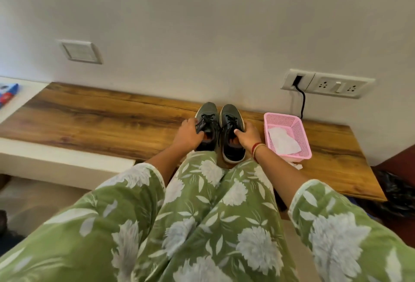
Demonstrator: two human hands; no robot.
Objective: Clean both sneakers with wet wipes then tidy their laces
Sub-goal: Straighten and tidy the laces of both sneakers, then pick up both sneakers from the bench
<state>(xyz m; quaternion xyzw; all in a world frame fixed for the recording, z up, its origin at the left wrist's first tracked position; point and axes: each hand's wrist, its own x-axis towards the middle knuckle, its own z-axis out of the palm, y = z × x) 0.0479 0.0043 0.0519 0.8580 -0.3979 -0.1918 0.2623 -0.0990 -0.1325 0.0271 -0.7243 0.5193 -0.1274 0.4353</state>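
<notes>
So, nearest, green floral clothing (202, 225) covers the lap and hides the desk's near edge. Beyond it, the left hand (188, 135) has its fingers clamped on the collar of the left sneaker (208, 111), and the right hand (248, 136) grips the right sneaker (231, 113) likewise. The pair stands side by side, toes toward the wall, mid-desk (107, 122). To the right, a crumpled wipe (283, 142) lies in the pink basket (302, 133), so wiping looks at least begun, possibly finished. The laces appear knotted, yet blur leaves their tidiness — and the uppers' cleanliness — hard to judge.
</notes>
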